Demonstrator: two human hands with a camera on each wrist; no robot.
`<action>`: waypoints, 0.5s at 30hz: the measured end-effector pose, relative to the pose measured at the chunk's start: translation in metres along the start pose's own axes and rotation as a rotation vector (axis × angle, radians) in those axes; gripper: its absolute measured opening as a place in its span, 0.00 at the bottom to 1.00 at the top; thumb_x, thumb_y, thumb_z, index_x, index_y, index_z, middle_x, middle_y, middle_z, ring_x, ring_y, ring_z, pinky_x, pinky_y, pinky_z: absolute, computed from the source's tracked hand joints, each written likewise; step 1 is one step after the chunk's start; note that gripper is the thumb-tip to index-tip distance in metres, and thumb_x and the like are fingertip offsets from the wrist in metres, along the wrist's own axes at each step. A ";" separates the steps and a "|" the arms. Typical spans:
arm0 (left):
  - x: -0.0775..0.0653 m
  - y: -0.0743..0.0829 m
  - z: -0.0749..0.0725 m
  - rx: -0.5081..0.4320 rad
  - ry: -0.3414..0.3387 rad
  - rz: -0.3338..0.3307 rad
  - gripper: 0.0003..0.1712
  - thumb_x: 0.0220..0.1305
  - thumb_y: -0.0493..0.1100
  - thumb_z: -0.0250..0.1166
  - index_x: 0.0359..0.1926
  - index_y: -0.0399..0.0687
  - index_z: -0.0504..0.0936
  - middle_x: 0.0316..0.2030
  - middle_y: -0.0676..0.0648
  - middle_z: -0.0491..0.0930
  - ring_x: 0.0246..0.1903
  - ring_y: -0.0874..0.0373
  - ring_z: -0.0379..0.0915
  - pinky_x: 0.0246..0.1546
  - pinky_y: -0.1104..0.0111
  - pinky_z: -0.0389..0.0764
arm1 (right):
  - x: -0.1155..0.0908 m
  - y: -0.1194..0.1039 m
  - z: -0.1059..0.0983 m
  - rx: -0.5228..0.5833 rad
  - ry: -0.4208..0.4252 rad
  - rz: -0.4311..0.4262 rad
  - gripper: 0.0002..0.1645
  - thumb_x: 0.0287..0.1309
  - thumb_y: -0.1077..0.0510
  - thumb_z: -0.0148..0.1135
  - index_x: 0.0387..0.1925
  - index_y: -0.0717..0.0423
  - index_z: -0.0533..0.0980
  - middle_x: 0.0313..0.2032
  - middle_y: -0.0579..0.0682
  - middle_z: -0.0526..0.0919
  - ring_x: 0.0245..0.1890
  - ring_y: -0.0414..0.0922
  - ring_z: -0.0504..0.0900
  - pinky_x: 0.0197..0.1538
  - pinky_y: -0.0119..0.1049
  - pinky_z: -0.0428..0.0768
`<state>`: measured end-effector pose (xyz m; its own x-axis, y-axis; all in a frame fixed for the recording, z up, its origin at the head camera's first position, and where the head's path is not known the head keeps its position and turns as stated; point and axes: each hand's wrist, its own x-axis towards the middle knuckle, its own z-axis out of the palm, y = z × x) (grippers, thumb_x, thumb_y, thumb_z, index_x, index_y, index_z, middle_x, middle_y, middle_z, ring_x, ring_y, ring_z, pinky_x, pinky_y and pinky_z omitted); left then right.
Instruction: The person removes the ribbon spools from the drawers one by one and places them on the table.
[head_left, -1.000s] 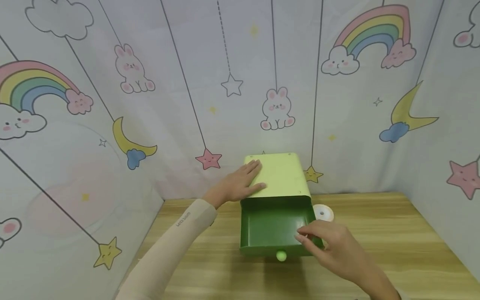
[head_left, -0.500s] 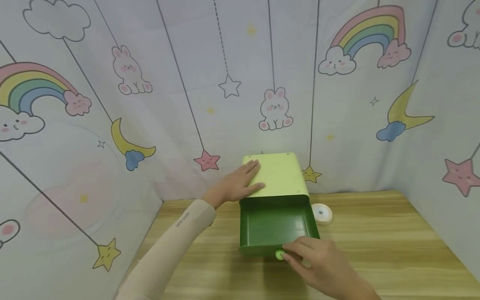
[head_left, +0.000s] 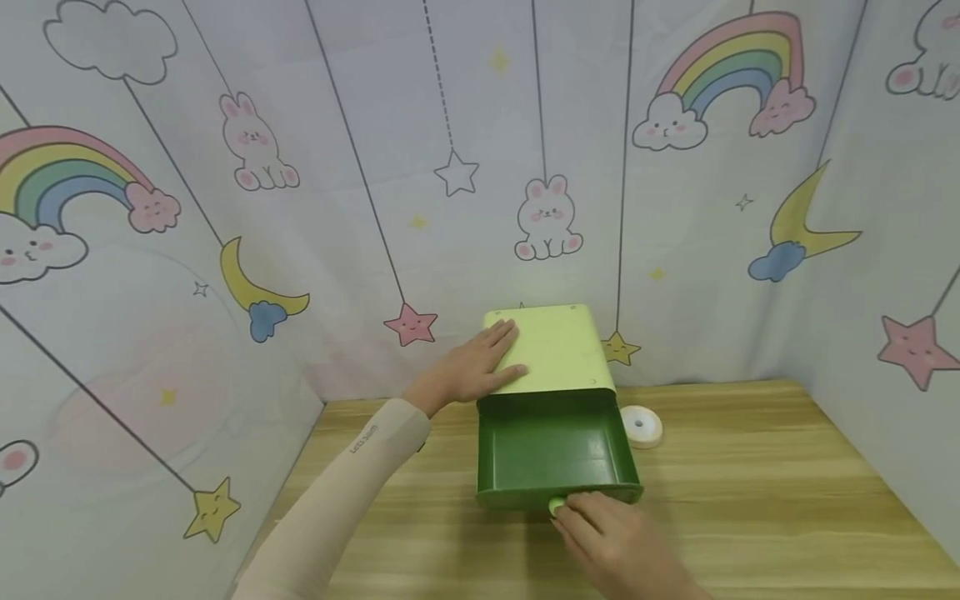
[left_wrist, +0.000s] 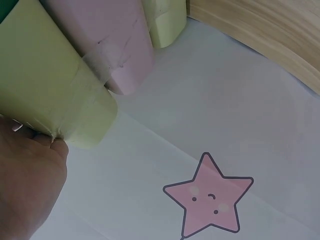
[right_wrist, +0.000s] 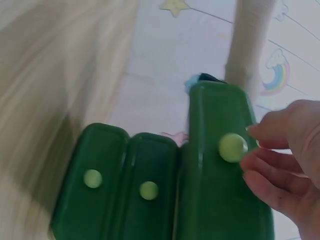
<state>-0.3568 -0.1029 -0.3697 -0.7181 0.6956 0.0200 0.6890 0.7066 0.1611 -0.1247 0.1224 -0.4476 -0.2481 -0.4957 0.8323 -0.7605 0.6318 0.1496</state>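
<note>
A small drawer cabinet with a pale yellow-green top (head_left: 558,342) stands against the back wall. Its dark green top drawer (head_left: 551,450) is pulled out, with nothing inside. On the cabinet top, my left hand (head_left: 483,367) rests with its fingers extended; the left wrist view shows that hand (left_wrist: 30,175) at the casing's side edge. My right hand (head_left: 611,533) is at the drawer front, thumb and fingertips pinching the round light green knob (right_wrist: 232,147). Two lower drawers, one with a knob (right_wrist: 148,190), are shut beneath it.
A white roll (head_left: 641,425) with a central hole lies on the wood-grain table (head_left: 750,483), right of the cabinet. The left wrist view shows a pink casing (left_wrist: 112,45) taped between yellow-green ones. A printed curtain (head_left: 360,208) encloses the table.
My right hand has moved left and down from the drawer's right side to its knob. The left hand stays on the cabinet top, and the drawer remains pulled out.
</note>
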 end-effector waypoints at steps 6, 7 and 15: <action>0.000 -0.001 0.002 0.003 -0.002 0.000 0.52 0.77 0.77 0.36 0.86 0.51 0.40 0.87 0.50 0.37 0.86 0.53 0.32 0.86 0.57 0.46 | -0.008 -0.006 0.012 -0.093 0.059 -0.033 0.21 0.81 0.56 0.49 0.37 0.57 0.86 0.34 0.49 0.88 0.27 0.41 0.85 0.28 0.30 0.84; 0.000 -0.001 0.002 0.003 -0.005 0.002 0.52 0.77 0.77 0.36 0.86 0.51 0.40 0.87 0.50 0.37 0.86 0.53 0.32 0.86 0.57 0.46 | -0.009 -0.007 0.013 -0.100 0.060 -0.027 0.22 0.81 0.55 0.49 0.37 0.57 0.86 0.34 0.50 0.88 0.27 0.42 0.85 0.28 0.30 0.84; 0.001 -0.003 0.002 0.008 0.001 -0.001 0.52 0.77 0.77 0.35 0.86 0.51 0.39 0.87 0.50 0.37 0.86 0.54 0.31 0.87 0.57 0.46 | -0.014 -0.012 0.020 -0.138 0.062 -0.004 0.21 0.81 0.56 0.48 0.38 0.58 0.85 0.35 0.52 0.87 0.26 0.43 0.84 0.27 0.29 0.83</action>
<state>-0.3587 -0.1039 -0.3724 -0.7185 0.6952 0.0205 0.6894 0.7080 0.1530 -0.1242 0.1102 -0.4715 -0.2046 -0.4636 0.8621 -0.6706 0.7080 0.2216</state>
